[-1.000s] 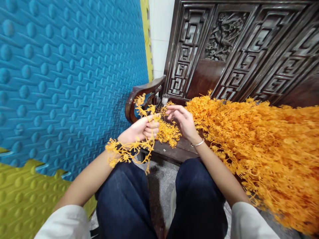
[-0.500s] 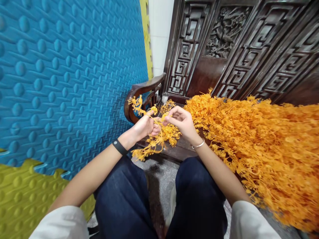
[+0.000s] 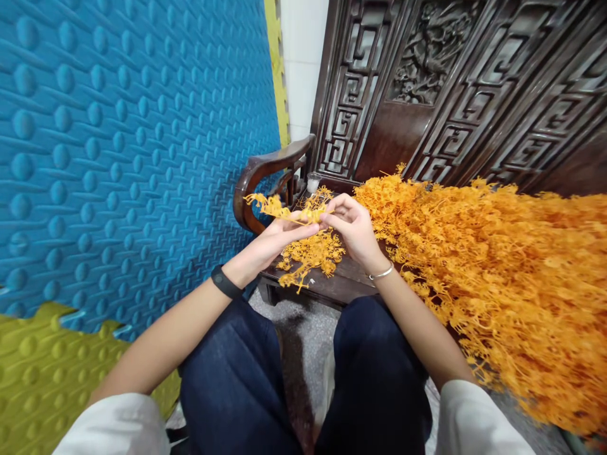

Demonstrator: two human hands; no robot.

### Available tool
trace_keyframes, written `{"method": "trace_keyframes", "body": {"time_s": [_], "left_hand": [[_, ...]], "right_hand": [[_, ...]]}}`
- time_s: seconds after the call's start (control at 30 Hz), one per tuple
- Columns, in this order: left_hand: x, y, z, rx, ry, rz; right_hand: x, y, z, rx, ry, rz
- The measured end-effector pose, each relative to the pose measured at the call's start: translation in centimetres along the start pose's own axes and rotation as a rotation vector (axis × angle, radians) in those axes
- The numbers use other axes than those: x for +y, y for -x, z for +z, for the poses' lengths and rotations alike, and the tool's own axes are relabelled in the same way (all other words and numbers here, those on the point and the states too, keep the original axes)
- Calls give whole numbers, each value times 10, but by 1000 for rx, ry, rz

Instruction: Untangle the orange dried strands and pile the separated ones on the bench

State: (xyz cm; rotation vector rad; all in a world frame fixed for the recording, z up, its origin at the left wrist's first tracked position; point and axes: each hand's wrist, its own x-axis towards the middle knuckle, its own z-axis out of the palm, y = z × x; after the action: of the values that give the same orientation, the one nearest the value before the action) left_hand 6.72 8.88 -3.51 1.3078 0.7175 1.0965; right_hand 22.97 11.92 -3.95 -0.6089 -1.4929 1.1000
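Note:
A strand of yellow, plastic-looking flower pieces (image 3: 269,205) stretches across both hands above the bench seat. My left hand (image 3: 272,245) holds it between the thumb and fingers, with the thumb stretched along the near side and the strand's free end sticking out to the left. The right hand (image 3: 355,229) is closed in a pinch on the strand's right end, close to my left fingertips. Beneath my hands a small heap of similar yellow-orange sprigs (image 3: 315,251) lies on the dark wooden seat. My palms hide part of the strand.
A large pile of orange sprigs (image 3: 512,284) covers the bench to the right. The bench has a carved back (image 3: 393,136) and a curved armrest (image 3: 249,183). A small whitish cup-like thing (image 3: 313,182) stands in the corner. Blue foam matting (image 3: 142,139) rises at left.
The dangling part of the strand has swung away from my left wrist and down off the hand. My right hand has come to the left hand and closed on the strand.

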Motion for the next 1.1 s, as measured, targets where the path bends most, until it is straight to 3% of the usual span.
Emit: {"method": "trace_keyframes", "body": {"time_s": [0.27, 0.47, 0.67, 0.87, 1.1], "left_hand": [[-1, -3, -2, 39, -134, 121], [3, 0, 2, 124, -378, 226], [0, 1, 2, 184, -324, 144], [3, 2, 1, 229, -366, 160], [5, 5, 2, 150, -480, 156]], "right_hand": [[0, 0, -3, 6, 32, -47], [-4, 3, -3, 20, 179, -156], [-6, 6, 0, -13, 232, -135], [-8, 6, 0, -36, 254, -155], [-5, 6, 3, -25, 100, -32]]}}
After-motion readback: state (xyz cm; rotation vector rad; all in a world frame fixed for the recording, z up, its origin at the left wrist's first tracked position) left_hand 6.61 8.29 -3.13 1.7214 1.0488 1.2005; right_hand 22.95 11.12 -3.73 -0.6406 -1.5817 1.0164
